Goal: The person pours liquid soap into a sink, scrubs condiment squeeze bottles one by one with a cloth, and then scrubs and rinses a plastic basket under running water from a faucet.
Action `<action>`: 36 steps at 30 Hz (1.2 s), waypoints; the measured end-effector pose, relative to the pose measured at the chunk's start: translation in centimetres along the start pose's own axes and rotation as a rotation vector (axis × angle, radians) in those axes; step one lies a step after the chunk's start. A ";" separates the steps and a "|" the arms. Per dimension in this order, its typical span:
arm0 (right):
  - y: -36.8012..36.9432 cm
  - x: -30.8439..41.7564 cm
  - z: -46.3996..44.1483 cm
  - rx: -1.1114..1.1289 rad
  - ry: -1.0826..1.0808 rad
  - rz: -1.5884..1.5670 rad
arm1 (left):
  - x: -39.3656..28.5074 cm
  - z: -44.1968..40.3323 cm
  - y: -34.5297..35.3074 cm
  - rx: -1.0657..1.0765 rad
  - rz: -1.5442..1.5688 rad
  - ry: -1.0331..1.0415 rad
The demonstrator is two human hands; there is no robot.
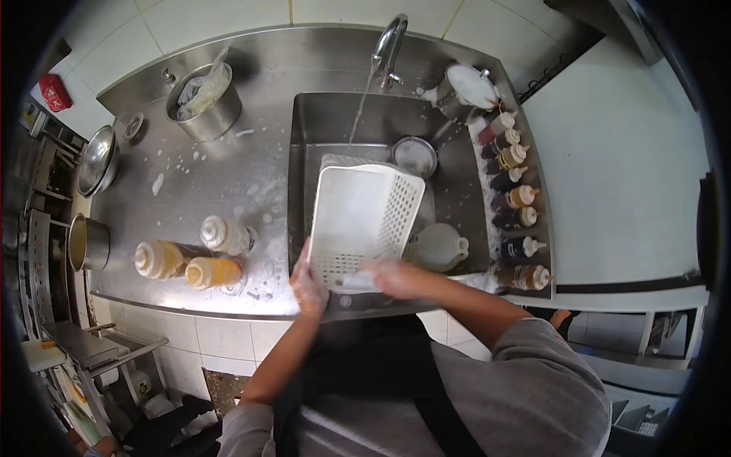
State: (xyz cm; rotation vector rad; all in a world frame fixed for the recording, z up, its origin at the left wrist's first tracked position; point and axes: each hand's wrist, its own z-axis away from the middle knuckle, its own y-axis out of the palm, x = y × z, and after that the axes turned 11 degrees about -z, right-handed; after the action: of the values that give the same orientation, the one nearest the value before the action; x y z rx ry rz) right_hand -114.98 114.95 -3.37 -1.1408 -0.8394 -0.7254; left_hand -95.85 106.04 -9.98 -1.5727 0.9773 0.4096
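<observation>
A white plastic basket (pixel 358 206) with perforated sides is held tilted over the sink, its inside facing me. My left hand (pixel 308 289) grips its lower left edge, and suds cling to the fingers. At the basket's lower end is my right hand (pixel 392 279), smeared by motion and closed; a pale blurred thing shows at its fingers, too unclear to name. Behind the basket, water runs from the faucet (pixel 391 49) into the sink (pixel 324 114). A round metal container (pixel 416 156) and a translucent plastic jug (pixel 440 248) lie in the sink.
Several squeeze bottles (pixel 518 198) line the sink's right edge, beside a pot with a white lid (pixel 470 87). On the left counter stand three sauce bottles (pixel 217 273) and a steel pot (pixel 205 110) holding a plastic bag. Metal bowls (pixel 97 161) sit at the far left.
</observation>
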 end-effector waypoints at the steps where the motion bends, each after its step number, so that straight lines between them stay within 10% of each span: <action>1: -4.6 2.3 0.0 -0.062 0.010 -0.144 | 1.1 -0.8 0.8 -0.008 0.152 -0.127; 2: -8.5 1.7 -0.5 -0.300 -0.291 0.162 | 1.1 -1.9 -0.3 0.045 0.079 -0.215; 4: -17.8 -0.5 -1.9 -0.667 0.014 -0.217 | 1.4 -3.2 -1.2 0.082 0.000 -0.310; 8: -37.0 -8.8 -8.3 -1.261 0.137 0.425 | 1.1 -2.6 -1.7 -0.124 -0.117 -0.266; 13: -44.0 -16.8 -13.0 -0.551 0.681 0.792 | 0.1 -1.3 -2.9 -0.102 -0.160 -0.470; 19: -48.5 -21.0 -11.9 -0.805 0.353 0.638 | -1.5 -2.3 -2.3 -0.149 0.168 -0.606; 22: -40.4 -6.9 -7.6 -1.126 0.076 -0.530 | -1.0 -4.3 -1.8 -0.210 0.956 -0.616; 25: -31.5 -1.2 -2.8 -0.911 -0.234 -0.881 | -3.2 -7.3 -1.9 -0.128 0.051 -0.033; 36: 5.5 -2.0 -7.3 -0.367 0.100 0.020 | -6.8 -8.3 -2.7 0.171 -0.011 0.448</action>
State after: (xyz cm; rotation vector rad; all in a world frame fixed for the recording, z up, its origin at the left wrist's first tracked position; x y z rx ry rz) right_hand -109.96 109.55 -9.07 -1.4239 -0.6232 -0.9376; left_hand -99.90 100.66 -1.19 -1.5415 1.3056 -0.0424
